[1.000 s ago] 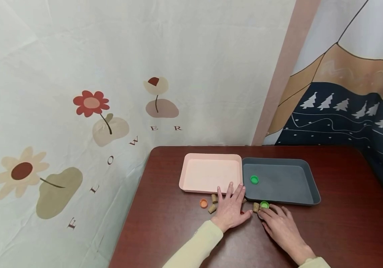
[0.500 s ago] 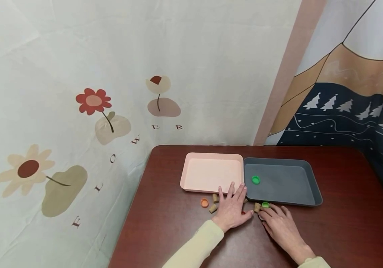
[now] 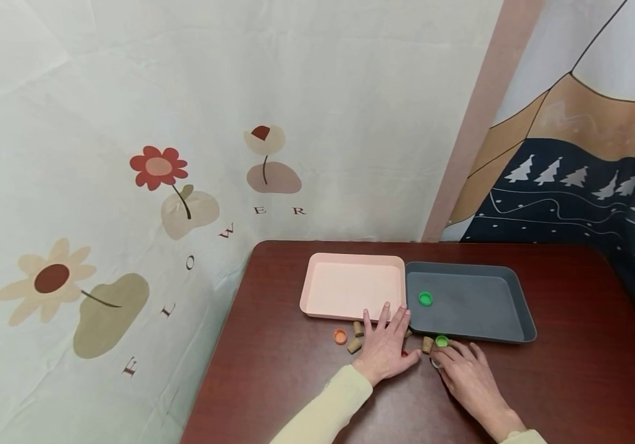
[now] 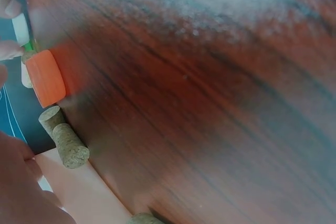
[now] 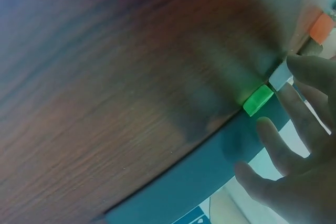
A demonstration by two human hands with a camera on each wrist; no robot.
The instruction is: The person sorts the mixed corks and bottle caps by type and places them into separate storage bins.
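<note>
My left hand [image 3: 385, 348] is spread with straight fingers, fingertips over the front rim of the pink tray [image 3: 307, 306]. Beneath and beside it are a red cap [image 3: 404, 354], mostly hidden, and corks, among them an upper cork [image 3: 358, 328] and a lower cork [image 3: 355, 346]. My right hand [image 3: 469, 373] pinches a white bottle cap [image 5: 281, 76] between thumb and fingers, low over the table. Close to those fingertips are a light green cap [image 3: 442, 341] and another cork [image 3: 427, 345]. An orange cap [image 3: 340, 336] lies left of the corks.
The dark grey tray [image 3: 473, 305] stands against the pink tray's right side, with a green cap [image 3: 425, 299] inside. Both trays sit on a dark red-brown table [image 3: 572, 370]. A printed curtain [image 3: 350, 123] hangs behind it.
The right hand has shifted very slightly, and more of the white cap's edge shows under its fingers. The left hand keeps its place; the head view has drifted a little.
</note>
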